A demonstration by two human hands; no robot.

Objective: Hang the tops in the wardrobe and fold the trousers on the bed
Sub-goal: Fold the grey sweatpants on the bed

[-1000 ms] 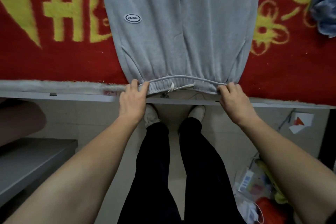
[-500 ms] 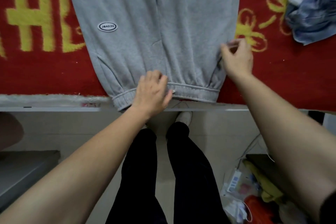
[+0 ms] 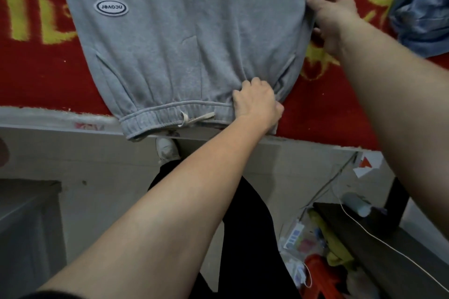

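Grey sweatpants (image 3: 184,39) with an oval logo patch lie flat on the red and yellow blanket (image 3: 31,65) of the bed, waistband and white drawstring at the bed's near edge. My left hand (image 3: 256,103) reaches across and grips the waistband at its right end, fingers curled into the cloth. My right hand (image 3: 331,16) pinches the right side seam of the trousers higher up the leg.
A heap of blue clothes (image 3: 422,7) lies on the bed at the far right. Below the bed edge are my black-trousered legs, a white shoe (image 3: 166,149), a dark low table (image 3: 379,245) with a white cable, and colourful clutter on the floor.
My left hand slid from the left end of the waistband across to its right end. My right hand left the waistband and moved up the right side seam.
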